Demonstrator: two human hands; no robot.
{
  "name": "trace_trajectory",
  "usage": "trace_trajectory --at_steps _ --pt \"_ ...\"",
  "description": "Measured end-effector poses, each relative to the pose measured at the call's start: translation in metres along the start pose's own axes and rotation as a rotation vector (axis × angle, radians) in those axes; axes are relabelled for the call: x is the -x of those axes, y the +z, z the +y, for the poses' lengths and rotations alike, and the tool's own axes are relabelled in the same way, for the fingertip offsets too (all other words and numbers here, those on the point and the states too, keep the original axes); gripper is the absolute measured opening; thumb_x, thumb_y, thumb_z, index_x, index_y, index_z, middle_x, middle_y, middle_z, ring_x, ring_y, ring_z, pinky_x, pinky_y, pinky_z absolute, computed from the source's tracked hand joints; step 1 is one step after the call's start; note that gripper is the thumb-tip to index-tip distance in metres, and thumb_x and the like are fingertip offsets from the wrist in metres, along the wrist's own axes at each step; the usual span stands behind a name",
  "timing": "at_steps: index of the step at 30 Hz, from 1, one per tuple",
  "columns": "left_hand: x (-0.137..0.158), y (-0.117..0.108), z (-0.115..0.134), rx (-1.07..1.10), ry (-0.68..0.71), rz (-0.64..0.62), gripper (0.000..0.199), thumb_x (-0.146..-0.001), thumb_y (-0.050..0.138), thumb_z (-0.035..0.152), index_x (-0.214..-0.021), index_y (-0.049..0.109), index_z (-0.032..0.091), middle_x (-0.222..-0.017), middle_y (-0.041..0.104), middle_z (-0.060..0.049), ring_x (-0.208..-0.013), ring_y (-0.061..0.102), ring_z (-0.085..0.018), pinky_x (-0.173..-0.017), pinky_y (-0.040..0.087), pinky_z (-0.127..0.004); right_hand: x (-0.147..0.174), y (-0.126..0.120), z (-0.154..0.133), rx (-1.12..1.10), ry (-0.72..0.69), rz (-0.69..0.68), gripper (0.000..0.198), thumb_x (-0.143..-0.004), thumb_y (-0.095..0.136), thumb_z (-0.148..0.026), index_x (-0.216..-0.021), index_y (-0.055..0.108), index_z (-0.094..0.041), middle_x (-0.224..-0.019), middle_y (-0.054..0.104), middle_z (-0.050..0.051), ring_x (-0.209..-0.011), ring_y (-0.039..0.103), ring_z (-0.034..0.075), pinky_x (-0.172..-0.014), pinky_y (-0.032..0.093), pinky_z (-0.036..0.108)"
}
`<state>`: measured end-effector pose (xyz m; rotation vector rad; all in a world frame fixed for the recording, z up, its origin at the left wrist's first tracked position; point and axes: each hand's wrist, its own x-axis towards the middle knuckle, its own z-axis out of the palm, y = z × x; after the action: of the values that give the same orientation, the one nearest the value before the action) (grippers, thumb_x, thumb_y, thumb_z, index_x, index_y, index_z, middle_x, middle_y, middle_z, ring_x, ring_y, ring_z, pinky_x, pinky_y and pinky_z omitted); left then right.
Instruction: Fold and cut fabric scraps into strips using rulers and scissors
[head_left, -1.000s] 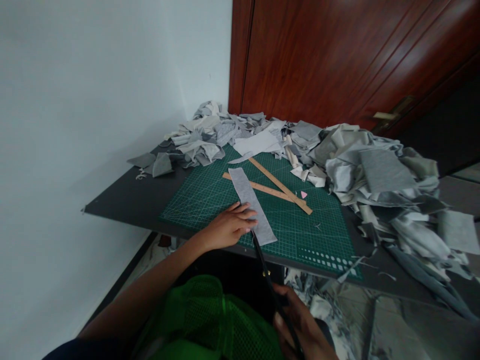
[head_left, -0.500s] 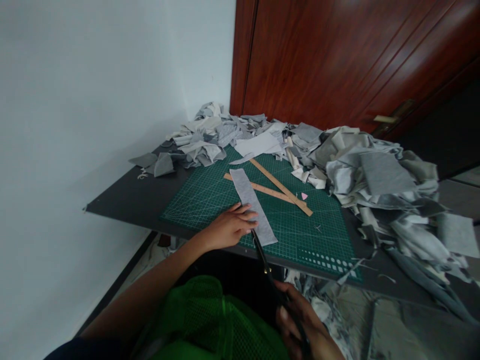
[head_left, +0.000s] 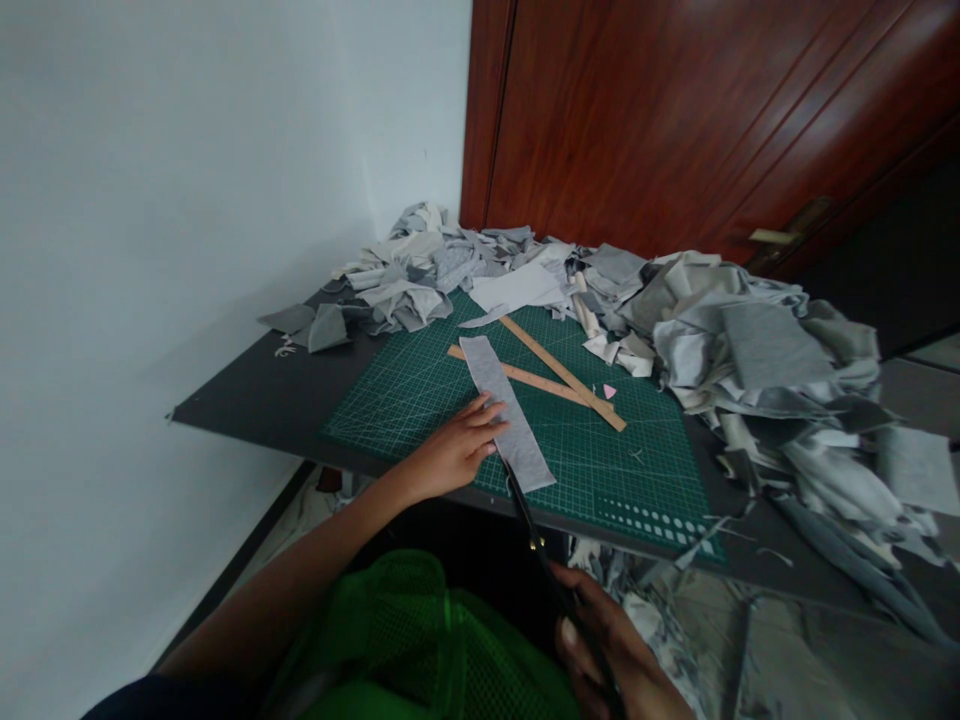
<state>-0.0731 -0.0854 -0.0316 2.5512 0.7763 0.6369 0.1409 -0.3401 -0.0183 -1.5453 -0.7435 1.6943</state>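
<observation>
A light grey strip of fabric [head_left: 517,430] lies slantwise on the green cutting mat [head_left: 405,400]. My left hand [head_left: 461,445] rests with fingers stretched out over the strip's left edge. Black scissors [head_left: 527,520] are held in my right hand [head_left: 607,640], low in the view past the table's front edge. Their blade tips reach the strip's left edge, just below my left fingers. Two wooden rulers [head_left: 562,372] lie on the mat, one partly under the strip. Beside them is a small pink triangular piece [head_left: 609,391].
Heaped grey and cream fabric scraps [head_left: 750,330] cover the right side of the dark table [head_left: 247,405], with more scraps [head_left: 409,270] along the back. A white wall [head_left: 187,200] rises at the left and a red-brown wooden door [head_left: 622,120] stands behind.
My left hand has shifted slightly left, away from the middle of the strip. The scissors and my right hand have barely moved.
</observation>
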Motion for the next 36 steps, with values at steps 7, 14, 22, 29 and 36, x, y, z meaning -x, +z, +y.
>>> trace_trajectory --at_steps 7,14,22,29,36 --pt "-0.001 0.006 0.0 -0.032 0.003 0.083 0.035 -0.098 0.054 0.011 -0.129 0.068 0.019 -0.147 0.058 -0.012 -0.147 0.044 -0.029 -0.124 0.037 -0.055 0.003 0.002 -0.005 0.025 0.009 0.011 0.084 -0.081 0.071 -0.076 -0.146 0.048 -0.028 -0.065 0.046 -0.009 -0.045 0.037 0.005 -0.044 0.024 0.02" --pt "-0.003 0.007 -0.001 -0.069 0.014 0.044 0.036 -0.097 0.054 0.008 -0.129 0.068 0.016 -0.147 0.059 -0.014 -0.147 0.046 -0.03 -0.124 0.036 -0.055 0.003 0.001 -0.002 0.051 -0.001 0.003 0.082 -0.084 0.068 -0.074 -0.148 0.047 -0.027 -0.068 0.046 -0.009 -0.045 0.034 0.005 -0.045 0.023 0.021" --pt "-0.002 0.005 -0.001 -0.047 0.02 0.053 0.034 -0.097 0.055 0.009 -0.126 0.07 0.019 -0.146 0.06 -0.012 -0.145 0.048 -0.028 -0.124 0.036 -0.053 0.001 -0.001 -0.005 0.046 -0.002 -0.05 0.083 -0.084 0.068 -0.075 -0.148 0.044 -0.027 -0.065 0.044 -0.01 -0.043 0.031 0.004 -0.043 0.025 0.019" --pt "-0.003 0.005 -0.001 -0.082 0.017 0.038 0.034 -0.097 0.055 0.009 -0.125 0.07 0.019 -0.145 0.062 -0.011 -0.144 0.049 -0.027 -0.123 0.037 -0.052 -0.001 -0.002 -0.006 0.005 -0.009 -0.087 0.081 -0.083 0.072 -0.072 -0.145 0.046 -0.026 -0.064 0.043 -0.01 -0.045 0.03 0.005 -0.044 0.023 0.018" --pt "-0.004 0.001 0.003 -0.068 0.051 0.04 0.035 -0.095 0.055 0.006 -0.122 0.072 0.021 -0.142 0.063 -0.009 -0.142 0.051 -0.026 -0.122 0.038 -0.05 -0.001 -0.012 -0.007 -0.014 -0.012 -0.108 0.078 -0.084 0.071 -0.071 -0.141 0.046 -0.025 -0.068 0.05 -0.009 -0.044 0.035 0.004 -0.042 0.024 0.017"
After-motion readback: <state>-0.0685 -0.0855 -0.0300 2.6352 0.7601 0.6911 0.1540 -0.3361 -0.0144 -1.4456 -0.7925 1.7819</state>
